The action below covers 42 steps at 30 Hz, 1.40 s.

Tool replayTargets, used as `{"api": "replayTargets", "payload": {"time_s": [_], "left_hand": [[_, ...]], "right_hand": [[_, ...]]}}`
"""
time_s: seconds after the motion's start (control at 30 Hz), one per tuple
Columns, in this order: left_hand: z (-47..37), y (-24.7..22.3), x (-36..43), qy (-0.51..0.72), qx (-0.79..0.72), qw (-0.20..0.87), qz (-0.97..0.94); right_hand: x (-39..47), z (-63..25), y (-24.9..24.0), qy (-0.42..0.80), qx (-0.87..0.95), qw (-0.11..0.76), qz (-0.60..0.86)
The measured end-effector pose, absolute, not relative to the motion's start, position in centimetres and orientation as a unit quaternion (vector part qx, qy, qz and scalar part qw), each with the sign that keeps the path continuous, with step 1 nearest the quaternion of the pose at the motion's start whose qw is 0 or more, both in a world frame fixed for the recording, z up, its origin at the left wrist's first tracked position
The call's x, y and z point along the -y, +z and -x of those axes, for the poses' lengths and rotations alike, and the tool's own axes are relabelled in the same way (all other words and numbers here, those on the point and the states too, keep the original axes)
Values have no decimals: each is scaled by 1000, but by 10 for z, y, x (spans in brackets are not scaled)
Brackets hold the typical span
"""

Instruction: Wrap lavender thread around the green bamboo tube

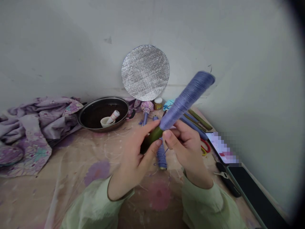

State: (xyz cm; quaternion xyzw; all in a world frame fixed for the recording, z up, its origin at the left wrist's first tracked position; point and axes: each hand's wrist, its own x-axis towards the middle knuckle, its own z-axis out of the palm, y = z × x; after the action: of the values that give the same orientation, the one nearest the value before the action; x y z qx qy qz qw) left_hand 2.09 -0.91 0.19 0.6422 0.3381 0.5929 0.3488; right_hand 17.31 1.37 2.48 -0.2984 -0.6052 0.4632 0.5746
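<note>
A green stick [152, 136], perhaps bamboo, slants up to the right, its upper length wound tightly with blue-purple thread [184, 101]. My left hand [134, 159] is closed round the bare green lower end, thumb and fingers on either side. At the lower edge of the winding, my right hand [192, 149] pinches with thumb and forefinger, its other fingers curled behind the stick. Below the hands lies a spool of blue thread [162, 159] on the table, partly covered by the hands. A short strand shows between the spool and my right hand.
A dark pan [105, 127] holding a small white cup [107, 122] stands back left, beside bunched floral cloth [35, 133]. A silver disc [145, 73] leans on the wall above a small jar [158, 104]. Right: green sticks [201, 120], red-handled scissors [206, 145], phone [221, 148], keys [222, 174].
</note>
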Motion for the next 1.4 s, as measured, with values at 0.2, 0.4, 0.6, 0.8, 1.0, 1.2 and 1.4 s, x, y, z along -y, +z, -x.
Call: {"api": "replayTargets", "payload": {"time_s": [0.2,0.4,0.6,0.8,1.0,1.2,1.4], "left_hand": [[-18,12,10,598,-226,548,-539],[-17,19,8,594,-214,606,-484],[-16,23,9,559,-202,670,-444],[-18,29,9,523,-194,723,-408],[-17,30,12,501,-190,736,-413],[-13,29,12,483,-190,746,-418],[-15,31,6,465,-215,754,-412]], "right_hand": [[-15,-178,23,470,590,582,304],[-10,-178,23,433,610,603,279],[-12,-174,19,468,576,621,251],[-13,-170,19,532,544,614,209],[-11,-170,20,586,525,586,196],[-10,-171,21,609,520,560,213],[-10,-175,23,634,546,519,175]]}}
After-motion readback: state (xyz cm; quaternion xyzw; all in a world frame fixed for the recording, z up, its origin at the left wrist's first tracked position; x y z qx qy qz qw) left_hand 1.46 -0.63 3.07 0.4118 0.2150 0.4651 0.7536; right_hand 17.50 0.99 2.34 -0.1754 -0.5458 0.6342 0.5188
